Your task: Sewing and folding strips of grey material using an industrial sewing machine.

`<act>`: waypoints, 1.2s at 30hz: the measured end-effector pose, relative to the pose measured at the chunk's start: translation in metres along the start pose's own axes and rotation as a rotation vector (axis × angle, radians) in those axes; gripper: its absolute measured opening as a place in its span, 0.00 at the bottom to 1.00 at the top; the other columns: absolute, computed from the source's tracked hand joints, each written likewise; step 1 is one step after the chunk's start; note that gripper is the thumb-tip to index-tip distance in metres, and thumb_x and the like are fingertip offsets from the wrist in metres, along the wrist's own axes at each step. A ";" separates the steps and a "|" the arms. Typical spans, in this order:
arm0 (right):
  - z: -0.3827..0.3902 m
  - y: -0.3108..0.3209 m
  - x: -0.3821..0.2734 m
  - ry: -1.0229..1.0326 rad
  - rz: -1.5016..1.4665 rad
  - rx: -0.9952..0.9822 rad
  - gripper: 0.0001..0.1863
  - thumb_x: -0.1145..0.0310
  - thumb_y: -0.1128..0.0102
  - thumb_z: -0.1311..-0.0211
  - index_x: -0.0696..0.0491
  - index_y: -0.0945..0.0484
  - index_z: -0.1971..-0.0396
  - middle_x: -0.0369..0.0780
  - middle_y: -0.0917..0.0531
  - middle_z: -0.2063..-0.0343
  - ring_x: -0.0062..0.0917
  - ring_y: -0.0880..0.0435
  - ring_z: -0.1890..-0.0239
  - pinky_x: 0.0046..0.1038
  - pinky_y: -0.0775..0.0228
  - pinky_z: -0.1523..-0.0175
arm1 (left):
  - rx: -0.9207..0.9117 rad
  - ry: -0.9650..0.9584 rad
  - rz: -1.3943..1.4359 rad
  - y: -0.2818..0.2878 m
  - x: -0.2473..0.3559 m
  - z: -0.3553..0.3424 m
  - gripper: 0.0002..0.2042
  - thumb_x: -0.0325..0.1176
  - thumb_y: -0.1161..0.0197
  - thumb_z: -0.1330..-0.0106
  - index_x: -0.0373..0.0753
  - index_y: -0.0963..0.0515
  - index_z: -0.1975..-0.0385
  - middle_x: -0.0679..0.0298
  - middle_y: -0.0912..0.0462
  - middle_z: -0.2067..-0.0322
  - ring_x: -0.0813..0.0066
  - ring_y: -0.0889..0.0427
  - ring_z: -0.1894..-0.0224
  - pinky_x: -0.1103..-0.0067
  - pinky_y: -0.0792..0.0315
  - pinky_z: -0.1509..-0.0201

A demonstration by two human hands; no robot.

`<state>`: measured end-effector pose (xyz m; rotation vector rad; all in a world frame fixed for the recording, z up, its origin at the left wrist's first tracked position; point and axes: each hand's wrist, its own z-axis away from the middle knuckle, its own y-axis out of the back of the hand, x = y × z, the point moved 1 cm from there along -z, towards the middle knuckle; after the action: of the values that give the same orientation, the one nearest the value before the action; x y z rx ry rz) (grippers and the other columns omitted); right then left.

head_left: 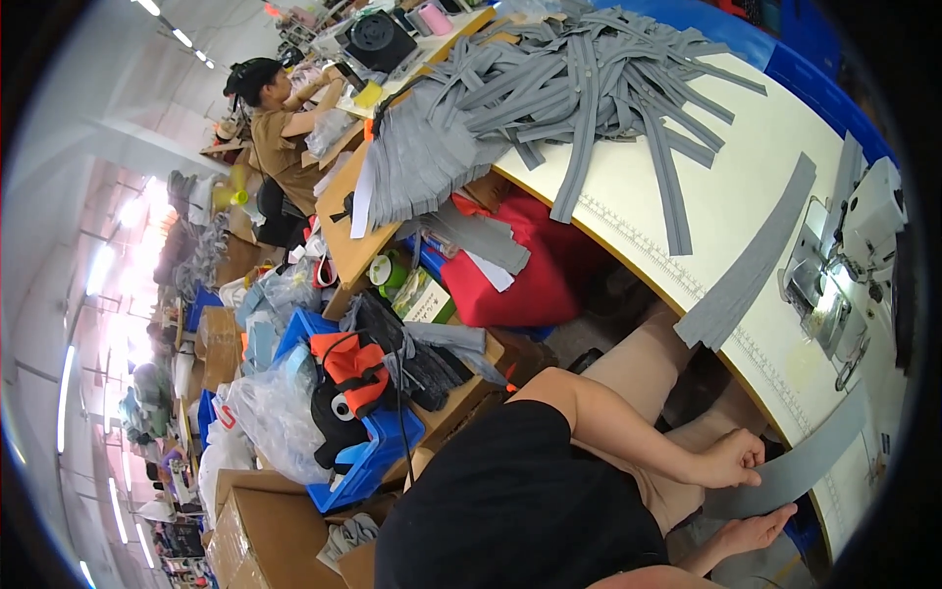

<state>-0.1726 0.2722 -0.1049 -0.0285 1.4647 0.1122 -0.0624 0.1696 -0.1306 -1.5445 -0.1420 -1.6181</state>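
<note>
A wide grey fabric strip runs from over my lap up onto the edge of the white work table. My left hand, fingers curled, pinches its upper edge. Along the lower edge, my right hand grips the same strip, with its fingers stretched beneath it. The far end of the strip lies on the table near a sewing machine and a pair of small scissors. Beside the machine, a layered bundle of grey strips hangs slightly over the table edge.
A big heap of grey strips covers the table's far part, beside a fanned stack of strips. Below are red fabric, a blue crate and a cardboard box. A co-worker sits at another machine.
</note>
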 end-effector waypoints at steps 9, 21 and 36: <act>-0.012 0.009 0.008 -0.025 -0.094 -0.144 0.22 0.57 0.37 0.25 0.63 0.19 0.47 0.43 0.16 0.49 0.28 0.18 0.51 0.30 0.22 0.44 | 0.091 -0.093 0.127 -0.004 0.024 0.004 0.04 0.23 0.32 0.33 0.33 0.21 0.68 0.67 0.19 0.74 0.84 0.21 0.72 0.83 0.26 0.72; -0.007 0.009 0.005 0.172 0.067 -0.191 0.15 0.60 0.33 0.28 0.54 0.23 0.70 0.35 0.18 0.66 0.18 0.25 0.64 0.25 0.26 0.53 | 0.091 -0.187 -0.012 0.004 0.019 0.009 0.07 0.22 0.25 0.42 0.34 0.20 0.72 0.67 0.17 0.74 0.83 0.21 0.71 0.82 0.27 0.67; 0.016 0.003 0.002 -0.217 -0.135 -0.150 0.29 0.48 0.53 0.18 0.60 0.28 0.38 0.41 0.19 0.45 0.29 0.19 0.45 0.34 0.28 0.38 | -0.040 -0.149 0.008 0.005 0.022 0.010 0.08 0.23 0.31 0.37 0.33 0.24 0.74 0.65 0.21 0.74 0.82 0.22 0.70 0.80 0.28 0.68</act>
<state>-0.1566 0.2770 -0.1054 -0.2306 1.2320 0.1111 -0.0480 0.1618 -0.1115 -1.6945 -0.1843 -1.5073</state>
